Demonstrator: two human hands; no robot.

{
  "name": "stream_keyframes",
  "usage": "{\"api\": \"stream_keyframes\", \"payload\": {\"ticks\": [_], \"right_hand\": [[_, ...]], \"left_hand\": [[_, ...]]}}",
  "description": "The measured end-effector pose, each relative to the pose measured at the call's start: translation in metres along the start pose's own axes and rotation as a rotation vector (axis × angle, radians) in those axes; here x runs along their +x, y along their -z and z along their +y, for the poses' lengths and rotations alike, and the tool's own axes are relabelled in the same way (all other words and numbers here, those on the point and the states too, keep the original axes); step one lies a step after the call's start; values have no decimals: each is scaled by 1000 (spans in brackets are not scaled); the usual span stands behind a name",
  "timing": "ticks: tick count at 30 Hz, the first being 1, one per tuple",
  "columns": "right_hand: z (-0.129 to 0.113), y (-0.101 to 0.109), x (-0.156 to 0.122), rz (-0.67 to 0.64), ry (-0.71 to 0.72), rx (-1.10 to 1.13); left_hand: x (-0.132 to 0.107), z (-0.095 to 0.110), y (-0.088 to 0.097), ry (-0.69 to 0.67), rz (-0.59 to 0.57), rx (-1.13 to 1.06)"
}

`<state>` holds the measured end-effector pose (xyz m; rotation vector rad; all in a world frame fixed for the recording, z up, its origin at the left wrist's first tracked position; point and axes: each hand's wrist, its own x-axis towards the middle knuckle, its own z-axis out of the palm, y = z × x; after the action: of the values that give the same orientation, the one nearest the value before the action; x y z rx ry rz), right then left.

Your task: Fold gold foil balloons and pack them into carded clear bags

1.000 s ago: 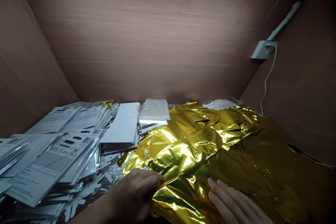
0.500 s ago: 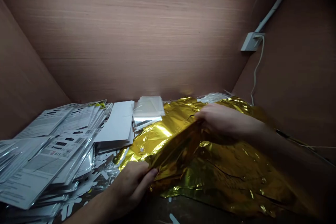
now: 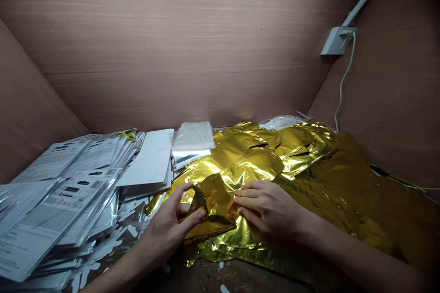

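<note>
A flat gold foil balloon [image 3: 215, 197] lies folded between my hands on top of a pile of similar gold foil [image 3: 256, 162]. My left hand [image 3: 168, 219] is at its left edge, thumb and forefinger apart in a C shape around a curled flap, the thumb tip touching the foil. My right hand [image 3: 266, 208] rests on the foil to the right, its fingers drawn together and pressed on a crumpled bit. What lies under the right fingertips is mostly hidden.
Printed packages in clear sleeves [image 3: 75, 197] are heaped at the left. Beside them lie white cards [image 3: 147, 158] and clear plastic sleeves [image 3: 194, 136]. White tab-like pieces [image 3: 132, 229] are scattered on the table. A socket box [image 3: 338, 41] with a cable hangs on the back right wall.
My right hand has come down and toward the left hand, and the lifted foil now lies folded over. My left thumb and forefinger have parted. The view has tilted slightly.
</note>
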<state>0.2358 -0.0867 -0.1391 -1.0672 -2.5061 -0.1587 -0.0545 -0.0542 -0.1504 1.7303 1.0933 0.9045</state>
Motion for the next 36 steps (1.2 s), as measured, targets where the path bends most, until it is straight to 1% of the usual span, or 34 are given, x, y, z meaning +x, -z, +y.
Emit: {"api": "stream_keyframes", "payload": {"ticks": [2, 4, 8, 10, 13, 15, 17, 20, 24, 26, 28, 30, 32, 34, 36], "right_hand": [[4, -2, -1, 8, -12, 9], [5, -1, -2, 7, -25, 16], [2, 4, -2, -18, -64, 23], [-1, 7, -2, -7, -73, 26], [-7, 10, -1, 30, -20, 58], [-12, 8, 0, 27, 59, 104], [-17, 4, 1, -10, 123, 132], [-20, -5, 4, -70, 149, 116], [-18, -10, 10, -171, 75, 136], [-16, -7, 12, -240, 13, 155], [-16, -2, 13, -266, -31, 146], [-17, 4, 13, -236, -25, 113], [-21, 7, 13, -174, 35, 76], [-24, 6, 12, -107, 116, 45], [-26, 0, 11, -64, 192, 17]], "left_hand": [[-2, 0, 1, 78, -73, -17], [-4, 2, 2, 95, -130, -8], [-7, 7, 4, 32, -189, 92], [-8, 8, 3, -15, -205, 147], [-8, 8, 1, -71, -231, 185], [-8, 8, -1, -86, -239, 205], [-9, 7, -1, -94, -240, 228], [-9, 7, -1, -92, -244, 251], [-8, 9, 0, -70, -219, 247], [-7, 9, 1, -55, -197, 248], [-5, 8, 1, -37, -170, 257], [-3, 5, 1, -22, -143, 267], [-3, 2, 1, -28, -128, 282], [-3, 2, 1, -67, -131, 311], [-5, 3, 0, -107, -125, 357]]}}
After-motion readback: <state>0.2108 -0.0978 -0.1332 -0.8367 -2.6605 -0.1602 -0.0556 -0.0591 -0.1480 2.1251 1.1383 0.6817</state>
